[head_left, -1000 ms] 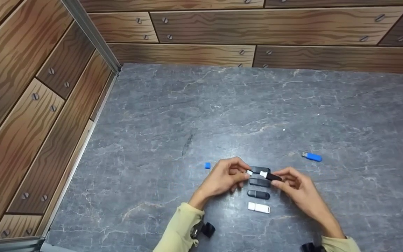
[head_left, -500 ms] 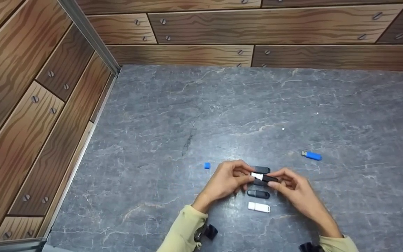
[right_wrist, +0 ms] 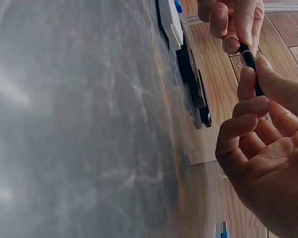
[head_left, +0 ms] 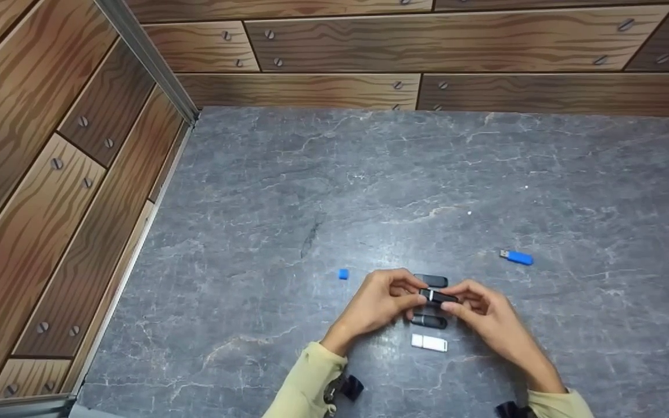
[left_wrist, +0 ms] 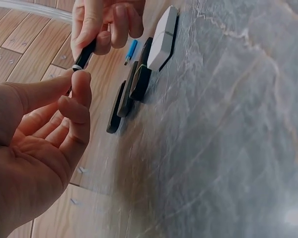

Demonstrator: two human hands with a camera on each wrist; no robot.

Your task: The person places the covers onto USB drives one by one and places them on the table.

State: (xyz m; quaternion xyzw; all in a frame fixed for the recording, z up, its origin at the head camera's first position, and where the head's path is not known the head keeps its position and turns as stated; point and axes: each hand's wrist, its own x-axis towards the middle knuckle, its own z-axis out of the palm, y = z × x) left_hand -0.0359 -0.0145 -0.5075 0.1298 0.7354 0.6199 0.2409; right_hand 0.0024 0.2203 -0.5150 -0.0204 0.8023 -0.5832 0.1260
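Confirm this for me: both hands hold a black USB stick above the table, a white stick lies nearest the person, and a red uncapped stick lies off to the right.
Wrong in one respect: the uncapped stick off to the right is blue, not red, as the head view shows. The rest stands: both hands, left hand and right hand, hold the black USB stick above the table, and the white stick lies nearest the person.

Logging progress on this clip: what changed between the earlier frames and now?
The left hand and right hand have come together, pushing the cap onto the black flash drive; the white connector seen earlier is now almost covered. Both hands still pinch it. The white drive, blue drive, blue cap and table are unchanged.
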